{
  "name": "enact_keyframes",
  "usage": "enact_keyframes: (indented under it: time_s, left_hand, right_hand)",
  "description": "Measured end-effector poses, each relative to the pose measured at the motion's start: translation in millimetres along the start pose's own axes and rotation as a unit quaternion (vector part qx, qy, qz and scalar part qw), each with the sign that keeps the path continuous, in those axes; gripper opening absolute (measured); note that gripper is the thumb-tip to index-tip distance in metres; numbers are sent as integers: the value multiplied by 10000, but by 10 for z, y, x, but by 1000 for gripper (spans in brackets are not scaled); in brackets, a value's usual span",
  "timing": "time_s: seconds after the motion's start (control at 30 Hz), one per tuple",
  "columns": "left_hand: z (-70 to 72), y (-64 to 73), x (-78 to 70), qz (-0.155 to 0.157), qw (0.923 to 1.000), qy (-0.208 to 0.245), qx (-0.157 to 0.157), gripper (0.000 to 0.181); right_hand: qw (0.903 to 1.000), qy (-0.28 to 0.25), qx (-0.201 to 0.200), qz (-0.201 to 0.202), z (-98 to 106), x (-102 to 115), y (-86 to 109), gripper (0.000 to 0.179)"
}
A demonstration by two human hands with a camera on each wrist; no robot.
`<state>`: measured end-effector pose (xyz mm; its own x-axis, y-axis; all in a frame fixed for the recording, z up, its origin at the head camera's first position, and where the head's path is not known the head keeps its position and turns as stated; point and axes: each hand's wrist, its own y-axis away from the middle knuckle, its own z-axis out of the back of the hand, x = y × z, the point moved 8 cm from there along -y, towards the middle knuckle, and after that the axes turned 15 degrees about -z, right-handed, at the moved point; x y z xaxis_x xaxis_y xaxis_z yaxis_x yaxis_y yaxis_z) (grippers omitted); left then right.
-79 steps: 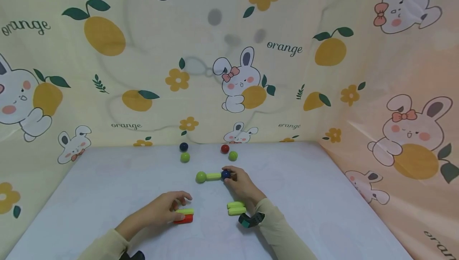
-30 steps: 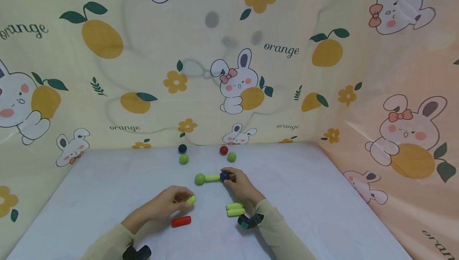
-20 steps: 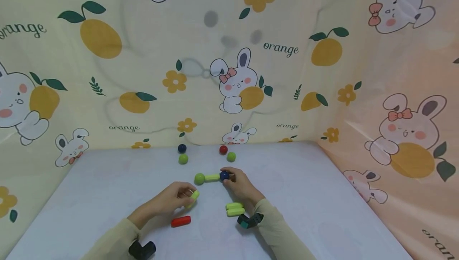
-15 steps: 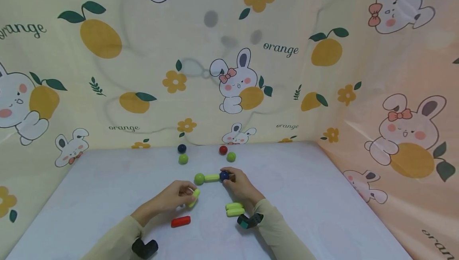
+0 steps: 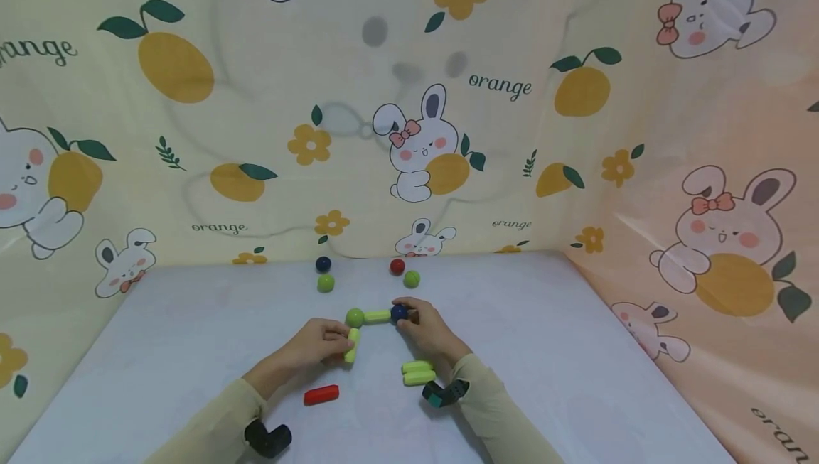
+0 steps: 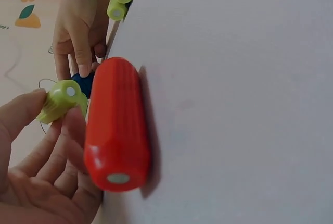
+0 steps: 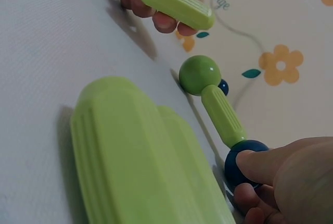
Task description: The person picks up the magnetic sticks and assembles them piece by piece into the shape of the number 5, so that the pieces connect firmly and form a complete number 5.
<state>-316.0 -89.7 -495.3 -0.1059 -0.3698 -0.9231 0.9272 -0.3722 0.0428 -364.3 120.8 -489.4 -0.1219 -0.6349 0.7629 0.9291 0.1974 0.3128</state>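
My left hand [image 5: 318,342] pinches a light-green magnetic building rod [image 5: 352,346] between thumb and fingers; a silver disc marks its end [image 6: 71,91]. In the right wrist view a small gap separates this rod [image 7: 176,4] from a green ball [image 7: 200,75]. That ball is joined through another light-green rod [image 7: 223,115] to a dark blue ball [image 7: 243,162]. My right hand [image 5: 430,327] holds the blue ball with thumb and fingers, covering part of it. The joined piece lies on the white table, just beyond my left hand.
A red rod [image 5: 321,395] lies nearer me, below my left hand. Two light-green rods [image 5: 419,372] lie side by side near my right wrist. Toward the back are a blue ball [image 5: 323,264], a red ball [image 5: 397,266] and two green balls [image 5: 325,283]. A printed cloth hangs behind.
My left hand has picked the light-green rod up from beside the red one, moved it forward and right, and turned it to point at the green ball. My right hand stays on the blue ball.
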Motion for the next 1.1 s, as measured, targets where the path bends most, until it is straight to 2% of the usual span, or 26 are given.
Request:
enact_keyframes:
  time_s: [0.13,0.3,0.43,0.7,1.1]
  left_hand:
    - [27,-17,60,366,9984,361,-225,33]
    - [-2,-14,45,463,9963,727,-70,31]
    - [-22,-20,66,609,9959,676,-13,34]
    - [-34,-45,117,859,9940,654,-175,32]
    - [-32,-77,120,1020,9917,695,-345,33]
  right_hand:
    - [10000,27,-16,48,-9,3,3,42]
    - [10000,65,-34,52,-13,-7,-2,43]
    - [9999,64,-25,77,-16,-7,-6,43]
    - [9998,48,-18,167,-13,12,-1,42]
    - [10000,16,-22,64,-21,1,-8,41]
